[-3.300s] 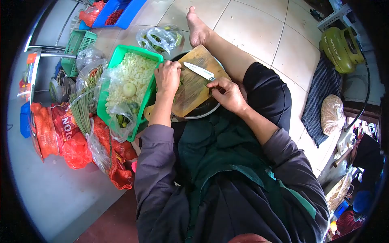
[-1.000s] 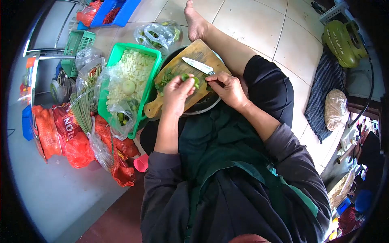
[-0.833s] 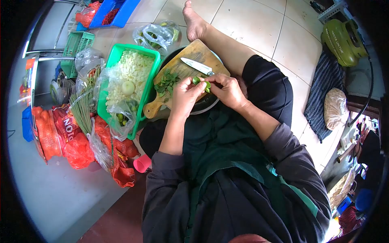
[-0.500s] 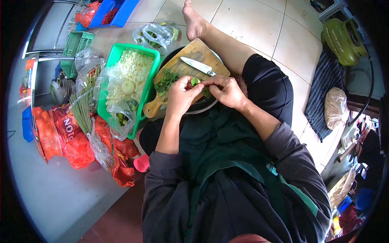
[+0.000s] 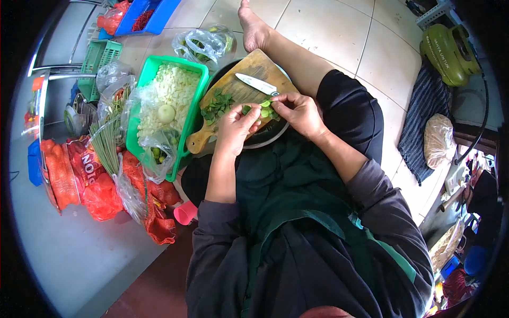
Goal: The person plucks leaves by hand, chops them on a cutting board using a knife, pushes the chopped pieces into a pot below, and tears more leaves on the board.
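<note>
My left hand [image 5: 236, 128] is closed in a pinch on a green leaf beside the lower edge of the wooden cutting board [image 5: 241, 85]. Opposite it, my right hand [image 5: 301, 117] also pinches green leaves [image 5: 268, 109], which show between the two sets of fingertips. A small pile of green leaves [image 5: 216, 106] lies on the board's left part, near its handle. Above my right hand a knife [image 5: 257, 84] rests flat on the board, its handle partly hidden behind my fingers. Under the board is a round basin [image 5: 265, 142], mostly covered.
Left of the board stands a green basket [image 5: 176, 170] with chopped pale pieces, a whole peeled onion [image 5: 166, 112] and bagged limes. Red net sacks [image 5: 61, 175] and lemongrass stalks [image 5: 106, 146] lie farther left. A pink cup [image 5: 185, 213] is by my left elbow; a gas cylinder [image 5: 448, 53] stands right.
My hands have moved slightly apart, and more of the green leaves shows between them. The knife and the pile on the board have stayed in place.
</note>
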The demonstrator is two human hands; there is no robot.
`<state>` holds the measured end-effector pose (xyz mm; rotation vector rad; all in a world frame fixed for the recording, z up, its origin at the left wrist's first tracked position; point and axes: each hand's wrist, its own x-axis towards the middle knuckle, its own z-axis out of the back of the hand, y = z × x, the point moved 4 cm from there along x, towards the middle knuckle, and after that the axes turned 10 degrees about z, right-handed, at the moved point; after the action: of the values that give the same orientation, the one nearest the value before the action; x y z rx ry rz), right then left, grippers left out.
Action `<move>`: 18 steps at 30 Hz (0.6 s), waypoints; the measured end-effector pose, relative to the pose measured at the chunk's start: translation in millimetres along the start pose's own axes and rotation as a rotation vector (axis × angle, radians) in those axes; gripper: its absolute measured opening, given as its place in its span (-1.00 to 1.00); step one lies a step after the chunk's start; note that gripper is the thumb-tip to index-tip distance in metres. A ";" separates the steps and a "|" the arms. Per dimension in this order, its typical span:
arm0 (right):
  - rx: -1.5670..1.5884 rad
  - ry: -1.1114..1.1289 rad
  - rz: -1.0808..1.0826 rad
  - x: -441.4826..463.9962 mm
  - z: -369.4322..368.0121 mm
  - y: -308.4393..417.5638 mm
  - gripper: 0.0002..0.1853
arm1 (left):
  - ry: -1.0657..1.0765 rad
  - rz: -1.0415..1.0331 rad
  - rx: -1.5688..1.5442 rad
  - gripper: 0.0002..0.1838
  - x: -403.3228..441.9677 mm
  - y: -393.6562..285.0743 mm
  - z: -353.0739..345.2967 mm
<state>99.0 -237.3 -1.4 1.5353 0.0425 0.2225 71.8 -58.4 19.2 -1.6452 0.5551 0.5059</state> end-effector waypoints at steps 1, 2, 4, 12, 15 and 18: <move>-0.030 -0.009 0.030 -0.3 0.0 0.6 -0.81 | 0.006 0.009 -0.016 -0.84 -1.4 2.9 -2.7; -0.059 -0.017 0.059 -0.8 0.0 0.9 -0.81 | 0.012 0.018 -0.031 -0.83 -1.7 5.7 -5.1; -0.094 -0.022 0.133 -1.7 -0.5 0.7 -0.83 | 0.004 -0.038 -0.030 -0.81 -0.6 8.3 -9.1; -0.148 0.060 0.077 -2.0 -1.2 8.3 -0.82 | -0.117 -0.221 0.031 -0.80 1.2 5.4 -17.3; -0.163 0.085 0.099 -1.3 -1.7 9.4 -0.81 | -0.157 -0.236 0.038 -0.87 2.3 5.8 -17.9; -0.151 0.083 0.119 -1.4 -1.4 11.1 -0.79 | -0.158 -0.213 0.038 -0.91 3.9 7.2 -16.0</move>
<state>96.1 -235.9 9.5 1.3786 -0.0002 0.3758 70.6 -75.4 13.4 -1.5901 0.2674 0.4595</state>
